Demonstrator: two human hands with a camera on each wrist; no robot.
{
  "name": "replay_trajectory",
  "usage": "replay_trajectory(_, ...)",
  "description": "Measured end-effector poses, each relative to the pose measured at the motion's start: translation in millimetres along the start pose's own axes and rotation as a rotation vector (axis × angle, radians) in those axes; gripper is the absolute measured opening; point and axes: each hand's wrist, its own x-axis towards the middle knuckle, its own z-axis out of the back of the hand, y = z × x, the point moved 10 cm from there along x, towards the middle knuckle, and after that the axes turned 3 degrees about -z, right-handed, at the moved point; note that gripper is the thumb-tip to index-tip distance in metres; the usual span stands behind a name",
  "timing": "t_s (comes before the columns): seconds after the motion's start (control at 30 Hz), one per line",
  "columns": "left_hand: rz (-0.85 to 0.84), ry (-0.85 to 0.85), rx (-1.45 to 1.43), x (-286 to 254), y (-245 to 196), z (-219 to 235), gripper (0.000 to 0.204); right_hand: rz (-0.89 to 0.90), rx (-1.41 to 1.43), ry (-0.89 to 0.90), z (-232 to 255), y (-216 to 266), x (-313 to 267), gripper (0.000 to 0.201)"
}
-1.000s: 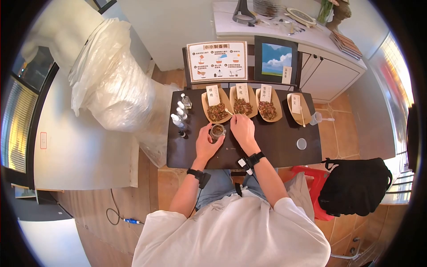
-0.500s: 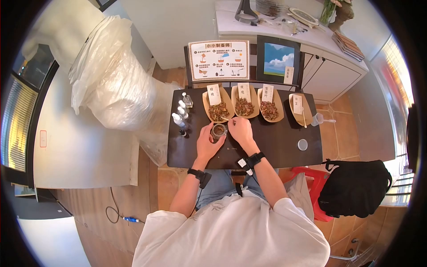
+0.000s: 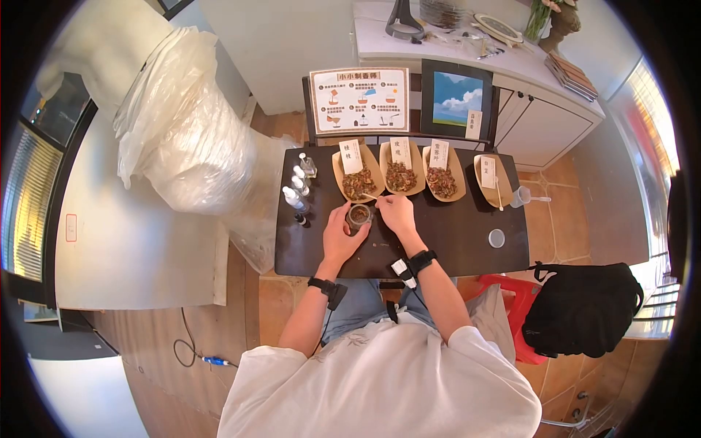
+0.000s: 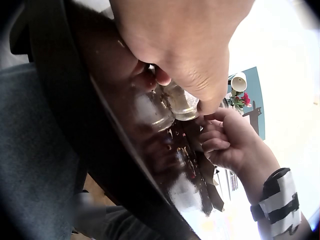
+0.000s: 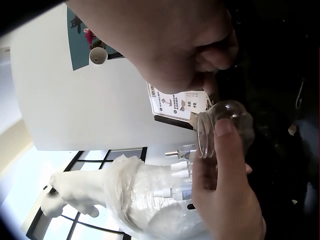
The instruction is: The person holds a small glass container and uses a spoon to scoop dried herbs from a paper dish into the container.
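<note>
Head view shows the right hand (image 3: 396,212) drawn back from the herb trays (image 3: 398,177) to the small glass jar (image 3: 358,214) on the counter (image 3: 453,233); its fingers pinch something I cannot make out; the left hand (image 3: 338,235) keeps its fingers curled round the jar; filling seems underway.

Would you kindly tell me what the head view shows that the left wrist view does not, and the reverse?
Only the head view shows the four trays and spray bottles on the dark table. Only the left wrist view shows the right wrist's strap close up. Both show the left hand holding the small glass jar, with the right hand beside it.
</note>
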Motion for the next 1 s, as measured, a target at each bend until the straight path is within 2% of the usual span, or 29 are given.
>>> replay_trajectory(0.27, -0.011, -0.005, -0.007, -0.7, 2.8, -1.5, 0.073, -0.037, 0.086, -0.008, 14.6, 1.4, -12.1, 0.035)
replay_trajectory(0.77, -0.009, 0.003, -0.014, -1.1, 5.1, -3.2, 0.073, 0.066, 0.163, -0.033, 48.4, 21.1, -55.6, 0.034)
replay_trajectory(1.0, 0.002, 0.009, -0.010, -0.9, 5.4, -3.3, 0.074, 0.074, 0.174, 0.012, 44.1, 20.0, -79.6, 0.031)
